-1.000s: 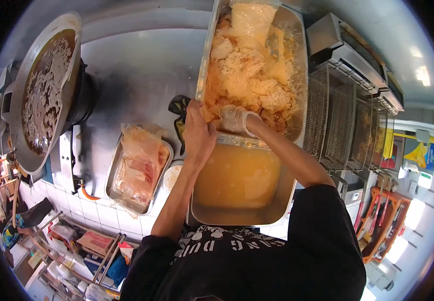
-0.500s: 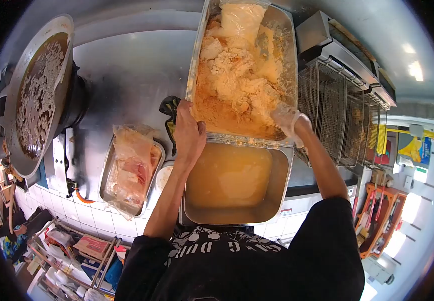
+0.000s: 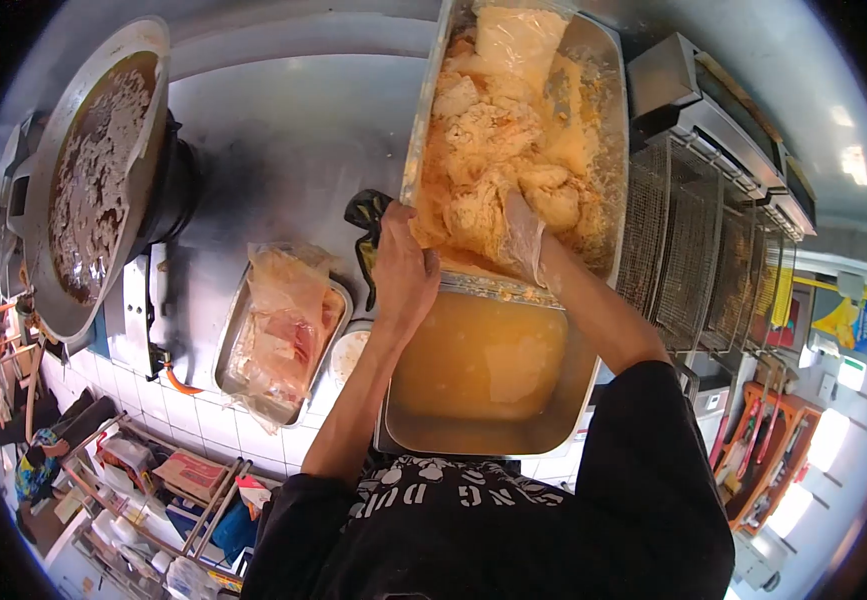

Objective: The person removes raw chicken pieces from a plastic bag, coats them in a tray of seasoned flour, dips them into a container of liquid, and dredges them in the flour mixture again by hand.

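My left hand (image 3: 405,262) grips the left rim of a deep metal tray (image 3: 415,160) near its front corner. Inside the tray lies a heap of orange-tinted flour (image 3: 488,205) with lumpy coated pieces. My right hand (image 3: 525,232), in a clear plastic glove, reaches into the front of the heap beside a coated lump (image 3: 555,200). Its fingers are sunk in the flour and hidden. A plastic bag of pale powder (image 3: 518,42) rests at the tray's far end. Against the tray's near side stands a metal pan of yellowish liquid (image 3: 478,360).
Left of my arm are a small metal tray (image 3: 221,372) of bagged raw meat (image 3: 288,320) and a white round lid (image 3: 351,355). A large wok of dark, foamy oil (image 3: 103,180) stands far left. Wire fryer baskets (image 3: 688,235) line the right. Dark gloves (image 3: 365,215) lie by my left hand.
My right hand has moved from the tray's right front corner leftward into the middle of the flour, and the heap there has shifted. My left hand stays on the rim. The view has swung slightly.
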Demonstrator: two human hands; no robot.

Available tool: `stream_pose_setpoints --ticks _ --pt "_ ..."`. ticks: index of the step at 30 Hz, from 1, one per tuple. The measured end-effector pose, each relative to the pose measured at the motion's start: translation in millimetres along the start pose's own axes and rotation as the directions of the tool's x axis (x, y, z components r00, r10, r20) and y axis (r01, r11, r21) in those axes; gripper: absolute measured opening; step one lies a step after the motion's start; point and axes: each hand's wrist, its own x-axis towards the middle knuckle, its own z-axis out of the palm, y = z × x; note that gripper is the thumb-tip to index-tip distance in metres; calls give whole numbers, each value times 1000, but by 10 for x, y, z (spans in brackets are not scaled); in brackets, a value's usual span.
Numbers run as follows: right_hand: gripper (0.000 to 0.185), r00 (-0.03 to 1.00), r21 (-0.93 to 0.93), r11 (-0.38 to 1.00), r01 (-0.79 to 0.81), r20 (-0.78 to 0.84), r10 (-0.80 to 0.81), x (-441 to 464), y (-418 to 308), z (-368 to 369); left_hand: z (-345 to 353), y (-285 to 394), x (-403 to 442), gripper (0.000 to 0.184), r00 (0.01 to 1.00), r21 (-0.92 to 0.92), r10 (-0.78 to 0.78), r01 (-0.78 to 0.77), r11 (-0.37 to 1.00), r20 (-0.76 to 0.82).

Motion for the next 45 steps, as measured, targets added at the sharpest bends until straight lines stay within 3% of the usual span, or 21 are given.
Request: stream_pose_setpoints --ticks 4,6,10,13,14,16,18,24,25,27,31,32,33,34,35,37,41,42,43,44,45 --pt "49 990 -15 990 138 -25 -138 -35 -147 113 9 -27 10 63 999 -21 33 -33 999 -6" --pt "49 969 183 955 235 40 -246 -256 -242 273 15 -22 -4 62 999 -28 36 -36 999 -5" --pt "49 944 131 935 329 -58 -324 -516 -369 489 20 -15 8 62 1000 -38 14 -14 999 0" --pt "38 912 -271 928 257 -250 -326 -732 -348 660 13 -22 -1 63 1000 -35 7 -7 999 1" --pt "36 930 -502 861 82 -272 -248 -683 -350 518 18 -19 3 63 999 -12 30 -30 999 -12" --pt "31 953 -901 346 -263 -299 -56 -536 -284 229 12 8 10 63 1000 -35 9 -9 999 -8" --pt "26 956 -952 -131 -277 -286 63 -368 -93 105 23 0 7 62 1000 -55 -16 16 998 -3" --pt "16 985 -941 -300 -157 -173 26 166 244 268 96 -77 14 63 997 46 67 -65 997 -47" --pt "16 990 -900 -426 -95 -130 53 198 253 248 96 -79 14 63 998 38 51 -49 998 -46" --pt "22 987 -665 -738 110 -13 159 252 253 207 93 -87 -10 62 998 29 45 -44 999 -38" --pt "25 924 -317 -910 265 -186 334 195 16 -2 33 -49 -4 60 1000 -8 1 -1 1000 -3" --pt "27 904 -241 -921 305 -233 360 129 -86 -88 24 -32 4 60 999 -25 -32 33 999 18" --pt "28 969 -663 -744 80 -124 215 -44 -278 -271 32 -35 13 60 999 -33 -34 35 999 14" --pt "28 991 -950 -301 -85 -111 71 -215 -417 -317 36 -44 13 60 999 -2 21 -22 1000 -26" --pt "30 993 -965 251 -74 -96 -75 -389 -558 -356 41 -51 13 60 995 31 80 -78 996 -62" --pt "36 926 -732 681 14 -247 -285 -1095 -758 402 57 -55 -2 60 999 -9 39 -39 999 -37" --pt "47 744 -857 515 24 -329 -582 -569 -1235 -499 39 -24 10 59 1000 -16 7 -7 1000 -18" --pt "48 790 -888 248 -387 -458 -407 -358 -1417 -408 39 -16 22 59 1000 -12 8 -8 1000 -20" --pt "49 735 -734 -125 -668 -624 -265 -259 -1445 -287 40 -10 15 58 999 8 32 -32 999 -38" --pt "49 737 -735 -124 -666 -624 -260 -216 -1367 -217 49 -2 7 56 997 27 57 -55 998 -54" --pt "48 659 -713 45 -699 -668 -346 -201 -1266 -53 64 7 18 56 997 32 55 -53 998 -56"
